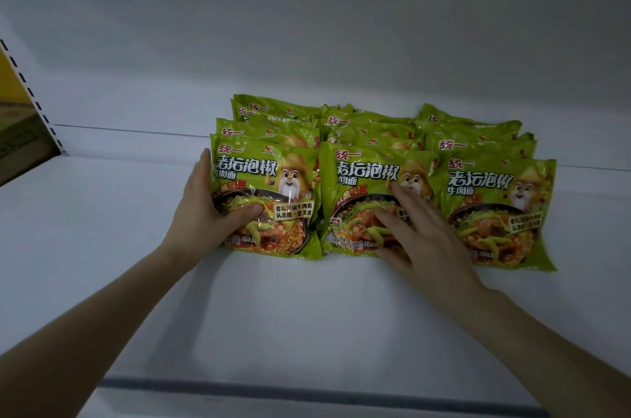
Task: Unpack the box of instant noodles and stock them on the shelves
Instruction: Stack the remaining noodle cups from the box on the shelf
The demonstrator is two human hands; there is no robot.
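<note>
Several green instant noodle packets lie in three overlapping rows on the white shelf [102,246]. My left hand [201,212] grips the left edge of the front left packet [273,175], thumb pressed on its face. My right hand [420,233] rests with spread, straight fingers on the front middle packet [355,185]. The front right packet [505,212] lies untouched beside it. More packets [375,130] stack behind each front one. The box is not in view.
The shelf's white back panel [307,41] rises behind the packets. A slotted upright [30,93] and a cardboard-coloured object [17,137] stand at the far left. The shelf's front edge [307,393] runs along the bottom.
</note>
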